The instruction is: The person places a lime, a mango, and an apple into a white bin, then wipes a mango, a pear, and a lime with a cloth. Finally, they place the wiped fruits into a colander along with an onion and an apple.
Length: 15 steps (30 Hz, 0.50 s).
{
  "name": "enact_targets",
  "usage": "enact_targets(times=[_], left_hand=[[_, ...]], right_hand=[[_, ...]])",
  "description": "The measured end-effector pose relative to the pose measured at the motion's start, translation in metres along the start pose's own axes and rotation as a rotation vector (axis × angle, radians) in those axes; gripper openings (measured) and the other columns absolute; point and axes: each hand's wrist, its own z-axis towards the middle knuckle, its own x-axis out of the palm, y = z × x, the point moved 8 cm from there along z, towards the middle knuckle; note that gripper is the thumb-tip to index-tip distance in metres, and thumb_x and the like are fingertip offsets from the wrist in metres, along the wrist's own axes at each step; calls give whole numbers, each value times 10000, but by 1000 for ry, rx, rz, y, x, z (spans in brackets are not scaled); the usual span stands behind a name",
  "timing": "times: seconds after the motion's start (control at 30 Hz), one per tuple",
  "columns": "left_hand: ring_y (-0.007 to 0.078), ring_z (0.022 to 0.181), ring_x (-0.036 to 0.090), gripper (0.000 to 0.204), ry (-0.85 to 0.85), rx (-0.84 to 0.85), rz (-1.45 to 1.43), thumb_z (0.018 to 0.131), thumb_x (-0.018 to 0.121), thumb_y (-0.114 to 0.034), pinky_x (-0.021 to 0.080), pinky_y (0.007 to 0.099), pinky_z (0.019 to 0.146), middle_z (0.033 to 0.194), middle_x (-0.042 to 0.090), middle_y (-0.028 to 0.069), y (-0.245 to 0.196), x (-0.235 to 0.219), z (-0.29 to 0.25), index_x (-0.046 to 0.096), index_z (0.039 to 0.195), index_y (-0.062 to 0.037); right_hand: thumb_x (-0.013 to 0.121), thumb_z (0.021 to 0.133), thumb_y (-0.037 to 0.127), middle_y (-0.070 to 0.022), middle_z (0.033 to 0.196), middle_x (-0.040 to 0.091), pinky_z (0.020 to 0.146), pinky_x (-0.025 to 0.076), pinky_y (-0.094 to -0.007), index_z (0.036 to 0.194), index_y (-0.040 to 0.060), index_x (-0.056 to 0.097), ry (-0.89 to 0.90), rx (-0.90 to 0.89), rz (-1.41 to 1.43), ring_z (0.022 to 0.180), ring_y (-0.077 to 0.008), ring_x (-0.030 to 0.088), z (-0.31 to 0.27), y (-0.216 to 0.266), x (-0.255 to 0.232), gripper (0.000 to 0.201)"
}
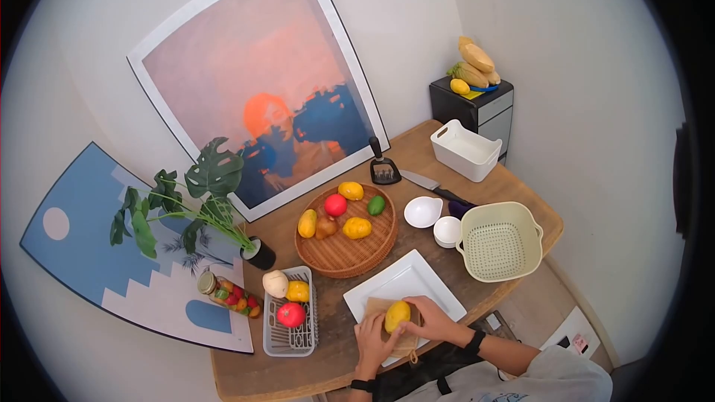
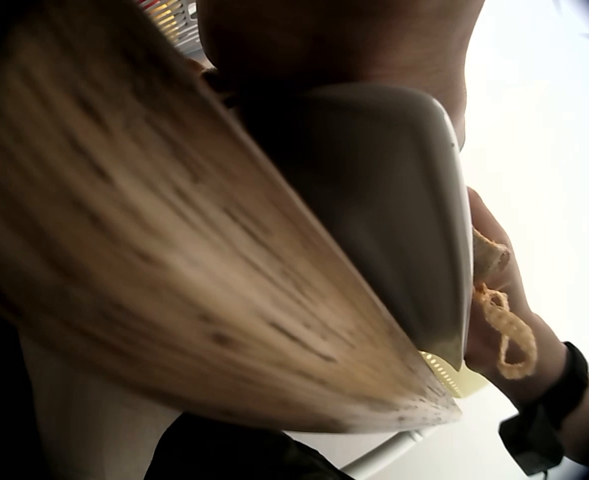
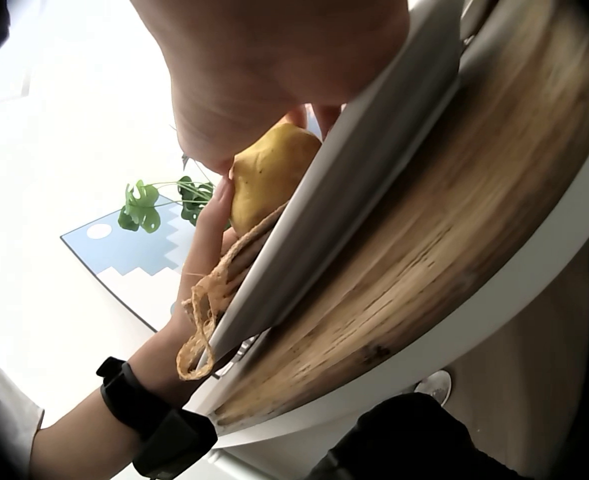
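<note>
Yellow oval mango (image 1: 398,316) is sitting on the small brown wooden board (image 1: 378,304) atop the square white plate (image 1: 408,274), your left hand (image 1: 372,341) and right hand (image 1: 434,321) are clamping it, and its placing is looking done, with no cut showing and anything left unclear.

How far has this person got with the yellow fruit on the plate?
Looks done: the small board lies on the white plate, with the yellow fruit on it.
In hand: the left hand and right hand hold that fruit between them.
Left: probably any cutting, since the fruit shows no cut and the knife lies aside, though the pictures don't settle the goal.
</note>
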Motion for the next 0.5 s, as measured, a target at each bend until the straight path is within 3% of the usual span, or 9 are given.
enact_targets(times=[0.2, 0.5], left_hand=[[303, 1088, 651, 657, -8, -26, 14, 761, 881, -496, 414, 438, 910, 1147, 701, 132, -9, -6, 4, 685, 1213, -61], [295, 1061, 654, 586, -35, 45, -12, 776, 874, -442, 410, 436, 911, 1124, 704, 106, -1, -4, -1, 700, 1190, -65]], right_hand=[[813, 909, 393, -220, 1205, 642, 988, 508, -433, 1282, -27, 597, -65, 74, -26, 1125, -372, 625, -2, -9, -1, 602], [761, 953, 322, -222, 1162, 664, 980, 507, -450, 1242, -30, 621, -77, 9, -56, 1110, -394, 622, 1, 1, -3, 476]])
